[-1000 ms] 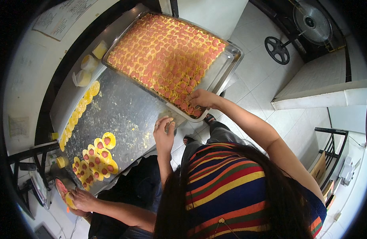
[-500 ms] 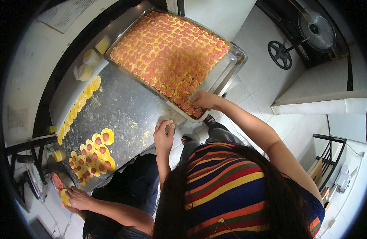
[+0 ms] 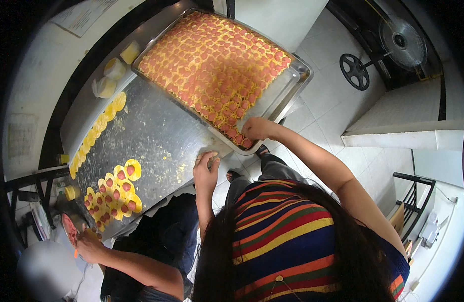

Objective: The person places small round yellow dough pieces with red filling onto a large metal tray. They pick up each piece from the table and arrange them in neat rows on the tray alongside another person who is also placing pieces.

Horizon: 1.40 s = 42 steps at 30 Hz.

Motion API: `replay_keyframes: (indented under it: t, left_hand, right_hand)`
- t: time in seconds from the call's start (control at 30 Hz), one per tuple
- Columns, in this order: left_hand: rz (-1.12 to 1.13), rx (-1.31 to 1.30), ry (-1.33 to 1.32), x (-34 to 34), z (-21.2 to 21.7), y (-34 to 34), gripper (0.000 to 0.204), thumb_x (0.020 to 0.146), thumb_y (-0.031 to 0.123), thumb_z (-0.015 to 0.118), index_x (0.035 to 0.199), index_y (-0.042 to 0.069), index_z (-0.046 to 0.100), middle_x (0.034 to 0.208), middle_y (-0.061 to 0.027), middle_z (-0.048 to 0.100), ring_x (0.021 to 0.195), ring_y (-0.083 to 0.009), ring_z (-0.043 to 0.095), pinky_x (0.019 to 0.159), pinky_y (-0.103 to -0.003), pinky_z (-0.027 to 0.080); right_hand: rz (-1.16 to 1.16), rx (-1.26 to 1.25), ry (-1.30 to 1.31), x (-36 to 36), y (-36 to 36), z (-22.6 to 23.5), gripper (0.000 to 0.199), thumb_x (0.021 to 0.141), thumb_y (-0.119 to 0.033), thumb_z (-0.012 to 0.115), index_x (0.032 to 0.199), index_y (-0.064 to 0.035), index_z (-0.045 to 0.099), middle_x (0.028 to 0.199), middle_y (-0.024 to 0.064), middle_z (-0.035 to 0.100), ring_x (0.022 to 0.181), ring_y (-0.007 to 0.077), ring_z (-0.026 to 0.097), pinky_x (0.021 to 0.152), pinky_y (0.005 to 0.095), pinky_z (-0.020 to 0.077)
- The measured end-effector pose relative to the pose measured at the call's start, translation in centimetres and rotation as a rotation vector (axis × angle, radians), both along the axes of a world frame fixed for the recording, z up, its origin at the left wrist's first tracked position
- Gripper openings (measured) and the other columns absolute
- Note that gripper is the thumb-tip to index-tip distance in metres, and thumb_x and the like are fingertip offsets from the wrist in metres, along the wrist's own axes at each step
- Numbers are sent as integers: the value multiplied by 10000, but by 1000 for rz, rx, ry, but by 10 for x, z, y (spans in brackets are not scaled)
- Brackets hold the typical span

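Steel tray (image 3: 274, 98) at twelve o'clock, packed with yellow dumplings (image 3: 212, 65) topped in pink; a bare strip of metal shows along its two o'clock side, and a shadow dims the middle of the dumplings. Just off centre towards one o'clock, the right hand (image 3: 257, 129) reaches over the tray's near corner. Its fingertips are hidden under the hand, so I cannot tell whether they pinch a dumpling. Towards eight o'clock, near the centre, the left hand (image 3: 206, 168) hovers by the table (image 3: 151, 133) edge, fingers loosely bent and released, thumb apart.

Out at eight o'clock on the table lie overlapping yellow wrappers dotted with pink filling (image 3: 116, 193); a row of plain wrappers (image 3: 98, 132) runs along nine o'clock. Tubs (image 3: 113, 69) stand at ten, their contents unclear. Further out at eight, a co-worker's hand (image 3: 89, 246) is at a bowl (image 3: 65, 216) of pink filling; its grip is hard to make out, and a blurred patch covers the area below. Long dark hair (image 3: 212, 256) hides part of the striped shirt (image 3: 287, 236) at five o'clock.
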<state>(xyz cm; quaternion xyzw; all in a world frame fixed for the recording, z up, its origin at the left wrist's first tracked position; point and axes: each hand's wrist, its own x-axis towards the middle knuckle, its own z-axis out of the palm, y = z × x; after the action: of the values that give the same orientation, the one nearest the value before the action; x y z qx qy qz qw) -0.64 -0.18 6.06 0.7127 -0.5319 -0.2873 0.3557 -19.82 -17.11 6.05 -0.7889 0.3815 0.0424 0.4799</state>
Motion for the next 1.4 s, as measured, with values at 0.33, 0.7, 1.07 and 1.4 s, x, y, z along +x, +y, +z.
replay_keyframes:
  t: [0.33,0.7,1.07,1.4]
  left_hand:
    - [19,26,8,-3,1,0,190,777,65,629,962,21,620,980,-156,615,881,-328,595,780,-366,471]
    - [39,50,26,-6,-3,3,188,776,61,625,960,26,630,970,-163,619,865,-323,612,778,-363,477]
    - [16,28,29,-18,17,4,200,823,100,569,975,-24,605,989,-233,576,898,-394,565,793,-409,456]
    - [184,-119,-299,-30,20,-18,167,785,87,631,930,6,648,1064,-166,598,897,-319,616,771,-367,497]
  right_hand:
    - [-31,222,-13,-5,0,-1,322,751,-125,551,1029,14,634,794,87,640,722,161,592,616,286,466]
    - [67,80,-100,-18,-6,-13,334,741,-129,568,1031,35,581,879,160,620,789,214,589,697,327,455]
    - [0,304,-40,-1,13,2,222,705,-72,594,901,31,594,785,68,623,733,168,571,657,308,442]
    - [-139,123,-208,-23,-16,-11,259,731,-164,569,927,-13,646,815,150,660,772,279,638,714,355,487]
